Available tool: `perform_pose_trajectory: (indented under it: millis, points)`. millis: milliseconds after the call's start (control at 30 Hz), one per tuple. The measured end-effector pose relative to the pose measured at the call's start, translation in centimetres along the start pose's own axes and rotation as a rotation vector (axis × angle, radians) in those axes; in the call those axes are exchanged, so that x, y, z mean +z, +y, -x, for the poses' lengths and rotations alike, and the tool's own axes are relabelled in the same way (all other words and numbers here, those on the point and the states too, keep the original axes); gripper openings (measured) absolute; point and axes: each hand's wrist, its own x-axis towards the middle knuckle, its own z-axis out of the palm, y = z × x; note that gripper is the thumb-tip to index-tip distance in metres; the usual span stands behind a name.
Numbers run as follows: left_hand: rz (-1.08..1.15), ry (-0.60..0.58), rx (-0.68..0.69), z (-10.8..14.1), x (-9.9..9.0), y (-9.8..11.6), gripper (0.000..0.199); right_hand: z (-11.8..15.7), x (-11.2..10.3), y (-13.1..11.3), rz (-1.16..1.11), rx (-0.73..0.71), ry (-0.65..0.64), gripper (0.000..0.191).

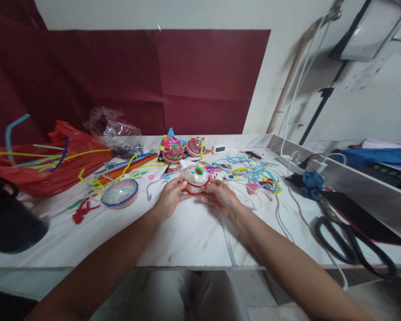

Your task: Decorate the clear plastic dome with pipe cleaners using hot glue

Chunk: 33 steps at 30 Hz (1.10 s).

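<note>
Between my two hands is a clear, rounded plastic shell (pixel 194 175) with a red strip around its rim and a green-and-red round piece on its top. My left hand (pixel 171 195) grips its left side, thumb on the shell. On the right side, my right hand (pixel 221 196) holds the rim with bent fingers. Just behind it stand a colourful decorated ball with a blue point (pixel 173 149) and a second decorated ball (pixel 196 147). Left of my hands lies a clear bowl-like half shell (pixel 119 194) edged in blue.
Loose pipe cleaners (pixel 250 171) are scattered at the right. A red plastic bag (pixel 73 156) with more pipe cleaners and a black mug-like vessel (pixel 11 214) are at the left. Large black-handled scissors (pixel 354 243) lie by a dark flat device (pixel 361 216). A small white display (pixel 218 149) stands behind.
</note>
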Motion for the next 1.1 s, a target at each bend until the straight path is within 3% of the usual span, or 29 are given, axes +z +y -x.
perform_pose_trajectory:
  millis: [133, 467, 1100]
  points:
    - [0.011, 0.027, -0.043, -0.1, 0.1, 0.3, 0.023, 0.1, 0.5, -0.3, 0.026, 0.049, 0.028, 0.022]
    - [0.033, 0.070, -0.097, -0.3, -0.4, 0.8, 0.010, -0.2, 1.3, -0.4, 0.063, 0.102, 0.059, 0.013]
    - [0.071, 0.193, -0.169, -0.2, -0.1, 1.5, 0.004, -2.0, 2.0, 1.3, 0.023, 0.143, 0.041, 0.019]
